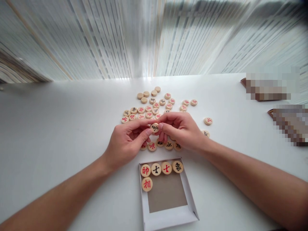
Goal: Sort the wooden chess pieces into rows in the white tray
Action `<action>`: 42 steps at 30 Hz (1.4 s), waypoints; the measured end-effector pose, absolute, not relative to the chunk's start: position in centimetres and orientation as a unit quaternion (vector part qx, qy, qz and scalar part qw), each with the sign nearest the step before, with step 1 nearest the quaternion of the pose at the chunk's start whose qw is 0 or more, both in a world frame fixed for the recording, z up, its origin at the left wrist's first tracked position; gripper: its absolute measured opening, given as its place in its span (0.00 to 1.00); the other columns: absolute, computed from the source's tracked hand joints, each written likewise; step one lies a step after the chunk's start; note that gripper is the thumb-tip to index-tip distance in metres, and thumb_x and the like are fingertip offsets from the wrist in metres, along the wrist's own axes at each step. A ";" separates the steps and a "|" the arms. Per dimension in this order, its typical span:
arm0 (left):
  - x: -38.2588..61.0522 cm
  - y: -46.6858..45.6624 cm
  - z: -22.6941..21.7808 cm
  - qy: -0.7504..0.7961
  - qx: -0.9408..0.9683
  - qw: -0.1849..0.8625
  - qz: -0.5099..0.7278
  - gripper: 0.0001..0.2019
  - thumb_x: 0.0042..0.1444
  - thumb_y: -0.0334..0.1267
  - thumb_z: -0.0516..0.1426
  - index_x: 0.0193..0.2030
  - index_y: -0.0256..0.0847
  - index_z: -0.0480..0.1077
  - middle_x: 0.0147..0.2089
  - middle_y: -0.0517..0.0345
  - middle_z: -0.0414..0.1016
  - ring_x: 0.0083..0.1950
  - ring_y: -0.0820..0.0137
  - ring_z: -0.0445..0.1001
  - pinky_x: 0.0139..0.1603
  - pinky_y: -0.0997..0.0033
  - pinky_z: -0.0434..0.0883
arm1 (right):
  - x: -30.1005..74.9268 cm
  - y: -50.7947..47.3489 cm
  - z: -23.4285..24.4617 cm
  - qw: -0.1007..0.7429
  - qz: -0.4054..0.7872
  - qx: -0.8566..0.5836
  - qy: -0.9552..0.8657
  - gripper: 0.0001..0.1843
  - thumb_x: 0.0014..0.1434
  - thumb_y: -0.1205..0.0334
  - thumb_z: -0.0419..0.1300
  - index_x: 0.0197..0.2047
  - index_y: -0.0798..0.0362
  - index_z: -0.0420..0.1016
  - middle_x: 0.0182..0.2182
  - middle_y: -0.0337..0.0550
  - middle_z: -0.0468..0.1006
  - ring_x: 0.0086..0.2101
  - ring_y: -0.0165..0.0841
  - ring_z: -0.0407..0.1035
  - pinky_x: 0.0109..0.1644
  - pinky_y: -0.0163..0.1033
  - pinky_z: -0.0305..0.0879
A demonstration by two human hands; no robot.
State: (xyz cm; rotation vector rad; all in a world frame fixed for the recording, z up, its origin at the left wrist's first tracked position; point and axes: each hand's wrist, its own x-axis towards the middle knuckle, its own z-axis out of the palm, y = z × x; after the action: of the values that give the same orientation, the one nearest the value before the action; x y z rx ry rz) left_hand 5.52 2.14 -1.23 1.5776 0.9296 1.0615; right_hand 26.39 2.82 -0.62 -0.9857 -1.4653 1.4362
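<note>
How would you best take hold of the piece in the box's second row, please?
I'd pinch the red-marked piece by its round rim, probably from its right and near sides: it lies flat with box floor showing there, while the left wall and another piece crowd its other edges.

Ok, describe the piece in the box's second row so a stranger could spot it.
On the white table, find the shallow open box. Four round pieces line its far edge. Just in front of the leftmost sits the red-marked piece, alone in its row.
</note>
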 end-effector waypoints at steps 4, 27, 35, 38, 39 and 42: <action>5.6 2.1 -1.0 0.388 0.643 0.490 0.442 0.12 0.64 0.31 0.66 0.53 0.39 0.85 0.32 0.58 0.83 0.26 0.76 0.76 0.27 0.80 0.77 | 26.4 2.8 -0.5 0.410 0.589 -0.391 -0.576 0.14 0.58 0.55 0.76 0.35 0.55 0.81 0.28 0.42 0.84 0.24 0.29 0.76 0.26 0.32 0.74; 5.5 1.8 -1.6 0.378 0.693 0.421 0.447 0.14 0.62 0.32 0.70 0.54 0.42 0.84 0.42 0.56 0.87 0.35 0.73 0.82 0.38 0.75 0.81 | 26.7 3.3 -0.4 0.380 0.662 -0.347 -0.545 0.15 0.59 0.53 0.78 0.38 0.55 0.86 0.24 0.40 0.84 0.22 0.30 0.77 0.26 0.31 0.76; 5.7 1.7 -1.4 0.382 0.664 0.448 0.462 0.12 0.64 0.35 0.69 0.53 0.39 0.83 0.43 0.54 0.85 0.35 0.72 0.82 0.34 0.74 0.80 | 26.5 3.1 -0.9 0.405 0.671 -0.332 -0.524 0.18 0.55 0.60 0.81 0.46 0.55 0.85 0.25 0.40 0.86 0.23 0.30 0.78 0.26 0.30 0.77; 5.6 1.7 -1.4 0.384 0.649 0.464 0.464 0.11 0.63 0.36 0.70 0.52 0.40 0.83 0.42 0.53 0.86 0.34 0.71 0.82 0.32 0.74 0.79 | 26.4 2.9 -0.9 0.408 0.673 -0.331 -0.521 0.18 0.55 0.59 0.81 0.45 0.55 0.84 0.26 0.41 0.86 0.24 0.30 0.79 0.26 0.30 0.76; 5.6 1.7 -1.4 0.385 0.646 0.468 0.465 0.11 0.63 0.36 0.70 0.52 0.40 0.83 0.43 0.53 0.86 0.35 0.71 0.82 0.31 0.74 0.79 | 26.4 2.9 -0.9 0.407 0.673 -0.332 -0.520 0.18 0.55 0.59 0.81 0.44 0.56 0.84 0.26 0.41 0.86 0.24 0.30 0.79 0.26 0.30 0.76; 5.5 1.7 -1.2 0.385 0.634 0.479 0.470 0.09 0.64 0.35 0.69 0.50 0.39 0.84 0.40 0.53 0.87 0.33 0.72 0.82 0.30 0.76 0.78 | 26.4 2.8 -0.8 0.412 0.669 -0.333 -0.522 0.19 0.54 0.57 0.82 0.44 0.56 0.85 0.27 0.40 0.85 0.25 0.31 0.80 0.25 0.30 0.76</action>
State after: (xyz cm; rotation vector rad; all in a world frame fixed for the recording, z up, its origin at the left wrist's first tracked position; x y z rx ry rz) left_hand 5.54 1.73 -1.15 1.5463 0.9401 1.1471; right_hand 26.35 2.81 -0.84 -0.8369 -1.3128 1.6823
